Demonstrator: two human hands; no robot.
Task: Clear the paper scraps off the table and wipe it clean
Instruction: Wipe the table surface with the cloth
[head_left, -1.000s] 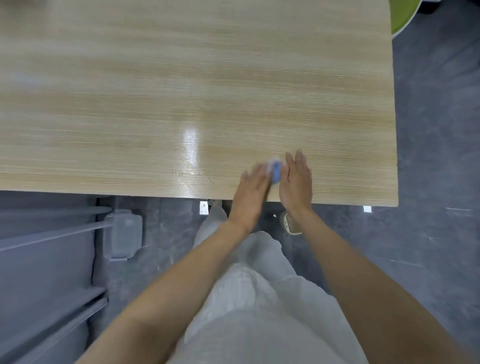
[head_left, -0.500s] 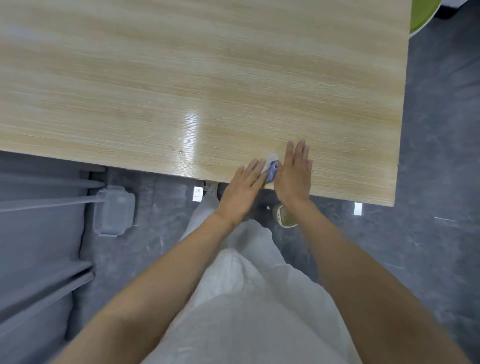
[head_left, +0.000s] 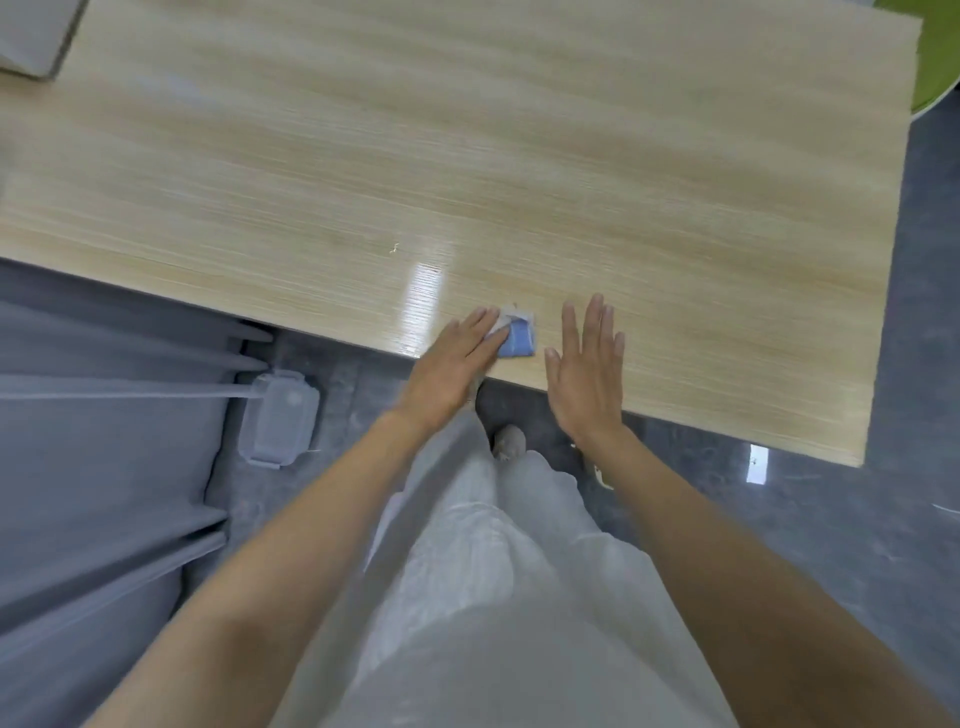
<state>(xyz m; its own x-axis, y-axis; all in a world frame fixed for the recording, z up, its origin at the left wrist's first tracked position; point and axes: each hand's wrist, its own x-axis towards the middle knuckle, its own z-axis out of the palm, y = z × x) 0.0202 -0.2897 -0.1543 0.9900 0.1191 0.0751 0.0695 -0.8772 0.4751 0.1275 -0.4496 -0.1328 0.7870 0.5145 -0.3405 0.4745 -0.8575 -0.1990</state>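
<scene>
- A second ago I had both hands pressed close on either side of the paper scrap. Now my right hand has drawn off to the right and sits apart from it, fingers straight and spread, holding nothing.
- My left hand is flat as well, its straight fingertips resting on the scrap's left part, not curled round it.
- The scrap is blue and white. It has stayed on the bench, just inside the near edge, between my two hands.
- My read: the squeeze has let go and the scrap is not yet cleared. A thin, flat piece like this looks hard to pinch, so sliding it over the edge into a waiting palm seems the safer move.
- A pale speck farther left on the bench also needs collecting. I see no cloth, so I judge the wiping hasn't begun.
- I can read no print on the scrap. A small white tag on the floor carries a mark too small to make out. The plastic container on the floor shows no brand.
</scene>
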